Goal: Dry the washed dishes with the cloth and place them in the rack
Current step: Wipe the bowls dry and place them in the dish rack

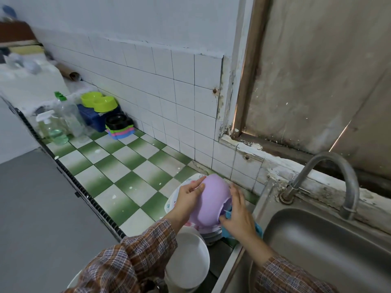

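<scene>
Right hand (237,216) holds cloth (258,229) against bowl (213,199) above counter (118,166).

Table (135,166): green-and-white chequered tile, running from 10 o'clock to 5 o'clock along the white-tiled wall; pale specks on several tiles.

At 10 o'clock, grouped close together: a pump bottle (54,130) holding pale green liquid, a clear plastic bottle (69,115) with a green cap just behind it, and a blue crate (93,119) against the wall.

Just right of the crate: a stack of coloured trays (121,133), green, pink and blue.

At 5 o'clock, beside the steel sink (317,250): a patterned plate (174,197) on the tiles. White plates (188,261) nearer the viewer; their support cannot be told.
</scene>
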`<state>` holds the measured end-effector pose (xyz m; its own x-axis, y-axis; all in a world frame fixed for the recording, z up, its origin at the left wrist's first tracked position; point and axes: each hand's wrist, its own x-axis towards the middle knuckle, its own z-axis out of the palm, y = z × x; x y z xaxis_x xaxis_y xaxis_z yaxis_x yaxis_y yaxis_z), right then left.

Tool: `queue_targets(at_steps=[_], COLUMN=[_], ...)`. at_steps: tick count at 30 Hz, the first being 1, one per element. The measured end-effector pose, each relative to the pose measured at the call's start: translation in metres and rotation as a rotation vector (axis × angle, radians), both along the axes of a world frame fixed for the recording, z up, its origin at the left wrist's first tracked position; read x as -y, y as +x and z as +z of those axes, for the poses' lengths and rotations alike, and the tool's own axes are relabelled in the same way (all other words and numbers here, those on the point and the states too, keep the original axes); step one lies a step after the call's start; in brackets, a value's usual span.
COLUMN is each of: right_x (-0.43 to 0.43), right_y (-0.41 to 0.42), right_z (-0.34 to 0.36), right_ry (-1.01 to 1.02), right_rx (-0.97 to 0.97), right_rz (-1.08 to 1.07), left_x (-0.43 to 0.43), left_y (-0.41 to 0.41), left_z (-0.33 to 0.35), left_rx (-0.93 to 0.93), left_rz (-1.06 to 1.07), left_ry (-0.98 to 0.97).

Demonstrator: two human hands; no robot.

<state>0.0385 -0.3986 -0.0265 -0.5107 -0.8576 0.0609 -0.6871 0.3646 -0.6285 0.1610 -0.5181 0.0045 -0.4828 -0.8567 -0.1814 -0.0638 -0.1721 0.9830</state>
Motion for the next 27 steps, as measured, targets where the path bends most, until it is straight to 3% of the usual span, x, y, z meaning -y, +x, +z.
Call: queue_targets(at_steps=[6, 11, 15, 17, 20, 23, 25, 27], right_x=[0.005, 0.010, 0.017, 0.016, 0.002, -0.018, -0.027, -0.033], right_y=[-0.008, -0.004, 0.000, 0.007, 0.019, 0.008, -0.007, -0.023], right_z=[0.011, 0.049, 0.096, 0.117, 0.133, 0.138, 0.145, 0.159], right_ry=[-0.334, -0.686, -0.959, -0.953, -0.918, -0.875, -0.871, -0.921], right_rx=[0.502, 0.585, 0.672, 0.562, 0.044, -0.159, -0.264, -0.259], right_rz=[-0.236, -0.366, -0.523, -0.414, -0.145, 0.116, 0.113, -0.063], left_x=[0.008, 0.017, 0.010, -0.007, -0.027, -0.032, -0.038, -0.054], left_y=[0.004, 0.007, 0.001, -0.007, -0.017, -0.015, -0.017, -0.024], left_z=[0.014, 0.027, 0.048, 0.069, 0.100, 0.122, 0.131, 0.140], left_rx=[-0.184, -0.334, -0.385, -0.425, -0.505, -0.624, -0.647, -0.652], left_rz=[0.223, 0.374, 0.310, 0.272, 0.294, 0.332, 0.295, 0.238], left_ry=[0.238, 0.451, 0.420, 0.357, 0.328, 0.335, 0.322, 0.301])
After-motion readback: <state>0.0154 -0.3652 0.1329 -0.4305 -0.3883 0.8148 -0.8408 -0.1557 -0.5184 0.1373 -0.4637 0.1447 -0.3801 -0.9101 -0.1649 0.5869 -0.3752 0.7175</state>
